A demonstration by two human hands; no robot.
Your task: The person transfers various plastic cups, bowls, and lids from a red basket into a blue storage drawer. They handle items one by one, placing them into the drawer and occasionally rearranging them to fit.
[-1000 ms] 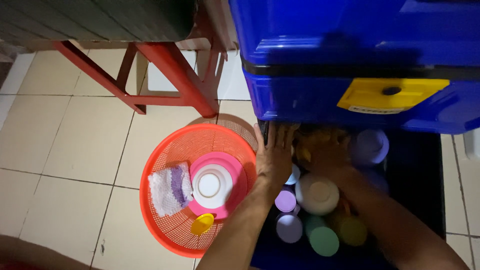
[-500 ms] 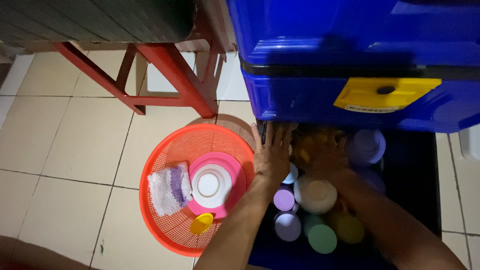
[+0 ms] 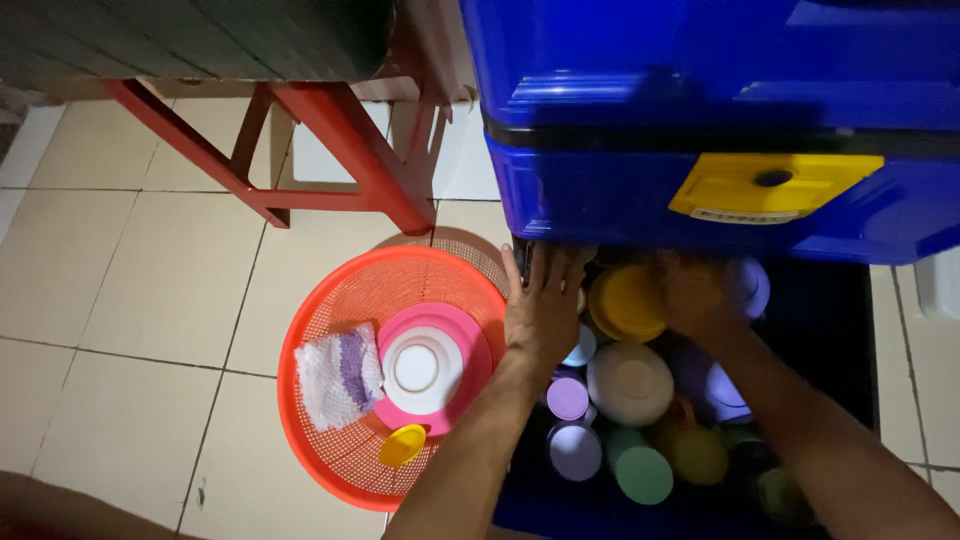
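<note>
Head view, left hand [image 3: 540, 305] on drawer [image 3: 850, 400] rim, right hand [image 3: 700, 295] holding yellow bowl [image 3: 625, 300]

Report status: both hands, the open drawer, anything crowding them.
Left hand flat on the drawer's left edge, holding nothing. Right hand on yellow bowl inside. Upturned cups and bowls packed close; orange basket beside.
</note>
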